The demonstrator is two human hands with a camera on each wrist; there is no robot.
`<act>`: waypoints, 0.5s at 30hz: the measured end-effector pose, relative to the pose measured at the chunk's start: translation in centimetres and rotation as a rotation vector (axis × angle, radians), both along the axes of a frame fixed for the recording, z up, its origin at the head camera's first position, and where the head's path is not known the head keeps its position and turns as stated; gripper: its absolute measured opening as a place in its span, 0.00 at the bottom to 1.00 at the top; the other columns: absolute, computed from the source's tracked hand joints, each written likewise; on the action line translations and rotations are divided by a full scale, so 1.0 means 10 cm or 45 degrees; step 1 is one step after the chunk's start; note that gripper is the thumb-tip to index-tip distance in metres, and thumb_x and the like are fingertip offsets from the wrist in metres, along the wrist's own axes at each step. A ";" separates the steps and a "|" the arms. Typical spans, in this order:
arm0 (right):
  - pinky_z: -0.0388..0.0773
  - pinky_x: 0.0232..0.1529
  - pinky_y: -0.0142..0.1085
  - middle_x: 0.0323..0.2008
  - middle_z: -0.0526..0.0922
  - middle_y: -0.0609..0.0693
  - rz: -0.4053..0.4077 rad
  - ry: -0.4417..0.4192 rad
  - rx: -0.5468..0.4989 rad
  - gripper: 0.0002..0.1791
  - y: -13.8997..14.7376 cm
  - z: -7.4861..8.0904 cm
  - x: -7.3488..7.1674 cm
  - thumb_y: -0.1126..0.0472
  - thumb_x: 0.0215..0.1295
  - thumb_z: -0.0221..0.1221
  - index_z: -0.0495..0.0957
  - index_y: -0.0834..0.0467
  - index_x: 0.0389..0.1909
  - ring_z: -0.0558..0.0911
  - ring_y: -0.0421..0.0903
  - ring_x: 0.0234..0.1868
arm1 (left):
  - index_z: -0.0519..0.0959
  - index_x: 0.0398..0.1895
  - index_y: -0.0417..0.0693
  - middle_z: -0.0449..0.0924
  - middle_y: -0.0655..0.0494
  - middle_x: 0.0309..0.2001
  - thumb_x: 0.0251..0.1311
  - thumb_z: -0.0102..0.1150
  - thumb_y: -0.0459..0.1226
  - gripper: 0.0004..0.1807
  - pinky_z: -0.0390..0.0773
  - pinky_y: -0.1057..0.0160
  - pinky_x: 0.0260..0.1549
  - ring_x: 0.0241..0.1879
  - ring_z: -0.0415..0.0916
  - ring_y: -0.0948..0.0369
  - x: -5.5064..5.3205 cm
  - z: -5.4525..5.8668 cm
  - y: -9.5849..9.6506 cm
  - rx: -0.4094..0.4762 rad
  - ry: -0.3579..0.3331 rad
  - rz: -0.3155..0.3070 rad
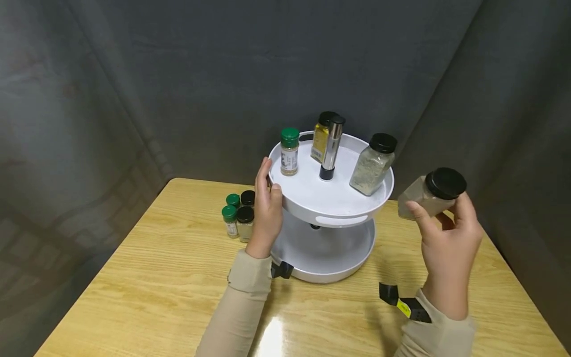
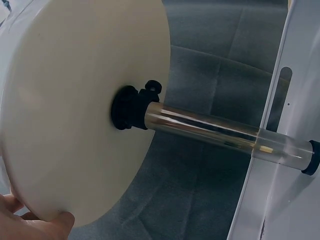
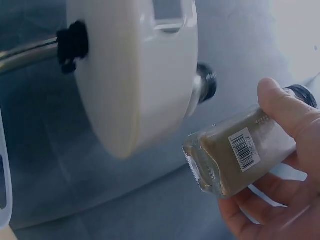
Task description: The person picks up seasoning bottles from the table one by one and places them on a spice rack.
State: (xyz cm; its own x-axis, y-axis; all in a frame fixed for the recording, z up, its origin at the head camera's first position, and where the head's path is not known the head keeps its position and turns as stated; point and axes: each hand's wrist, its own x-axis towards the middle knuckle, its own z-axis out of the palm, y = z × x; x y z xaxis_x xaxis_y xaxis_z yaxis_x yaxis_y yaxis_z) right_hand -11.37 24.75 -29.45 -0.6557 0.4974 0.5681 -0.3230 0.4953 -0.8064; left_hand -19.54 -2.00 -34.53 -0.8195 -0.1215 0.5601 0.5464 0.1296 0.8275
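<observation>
A square spice jar (image 1: 424,201) with a black lid and grey-brown powder is tilted in the air, gripped by my right hand (image 1: 452,243) right of the white two-tier turntable. Its barcode label (image 3: 244,150) faces the right wrist camera. My left hand (image 1: 267,210) rests its fingers and thumb against the left rim of the upper tray (image 1: 312,198). On that tray stand a green-capped spice bottle (image 1: 289,157), a yellow-labelled jar (image 1: 319,143) behind the chrome post (image 1: 331,151), and a black-lidded jar of pale green herbs (image 1: 370,168).
Several small jars (image 1: 238,218) with green and black lids stand on the wooden table (image 1: 169,263), left of the turntable and partly behind my left hand. The lower tray (image 1: 323,250) sits beneath the upper one. A grey curtain (image 1: 214,89) hangs behind the table.
</observation>
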 end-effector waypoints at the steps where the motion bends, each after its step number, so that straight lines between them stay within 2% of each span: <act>1: 0.75 0.50 0.27 0.54 0.81 0.42 0.005 0.031 0.011 0.31 -0.03 0.02 0.02 0.68 0.56 0.73 0.80 0.50 0.62 0.77 0.40 0.51 | 0.53 0.78 0.39 0.45 0.46 0.81 0.69 0.38 0.41 0.35 0.51 0.56 0.75 0.79 0.45 0.55 0.00 0.00 -0.01 0.000 0.001 0.001; 10: 0.75 0.50 0.28 0.56 0.82 0.49 0.136 0.232 0.028 0.35 -0.21 0.08 0.11 0.76 0.50 0.74 0.79 0.60 0.62 0.76 0.45 0.55 | 0.53 0.78 0.38 0.45 0.45 0.80 0.68 0.39 0.41 0.36 0.50 0.55 0.76 0.79 0.45 0.54 -0.03 -0.01 -0.01 0.033 0.011 -0.010; 15: 0.75 0.51 0.27 0.59 0.80 0.51 0.185 0.228 0.080 0.39 -0.30 0.14 0.12 0.76 0.49 0.74 0.77 0.58 0.65 0.77 0.45 0.55 | 0.53 0.78 0.39 0.45 0.47 0.80 0.68 0.39 0.41 0.36 0.49 0.55 0.76 0.79 0.45 0.54 -0.02 -0.01 0.01 0.037 0.015 -0.021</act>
